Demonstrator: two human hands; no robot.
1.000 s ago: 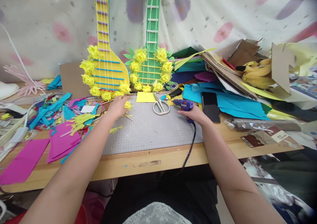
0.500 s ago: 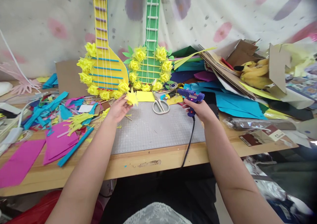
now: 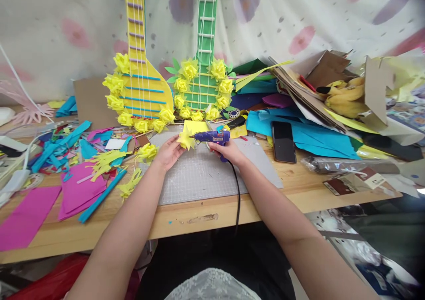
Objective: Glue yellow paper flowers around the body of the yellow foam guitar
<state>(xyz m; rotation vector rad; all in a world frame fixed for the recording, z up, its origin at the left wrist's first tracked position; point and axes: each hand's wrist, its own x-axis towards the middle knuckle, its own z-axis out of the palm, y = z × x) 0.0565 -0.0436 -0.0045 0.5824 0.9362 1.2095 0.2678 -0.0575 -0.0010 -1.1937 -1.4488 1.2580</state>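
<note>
Over the grey cutting mat (image 3: 206, 180), my left hand (image 3: 170, 153) holds a yellow paper flower (image 3: 186, 138) by its edge. My right hand (image 3: 227, 151) is wrapped round a blue glue gun (image 3: 212, 136), whose nozzle points left and meets or nearly meets the flower. Contact at the tip is too small to confirm. Behind them stand a yellow paper instrument (image 3: 146, 87) and a green one (image 3: 201, 85), both edged with yellow paper flowers. The scissors are mostly hidden behind the glue gun and my right hand.
Paper scraps (image 3: 86, 151) and magenta sheets (image 3: 81, 187) cover the left side of the wooden table (image 3: 199, 218). A black phone (image 3: 283, 141) lies to the right, beside blue paper (image 3: 322, 136) and a cardboard pile (image 3: 305, 92). The black cord (image 3: 238, 194) hangs over the front edge.
My right hand has brought the glue gun left, up to the flower. The phone has come into full view. My left hand has shifted slightly right and down with the flower.
</note>
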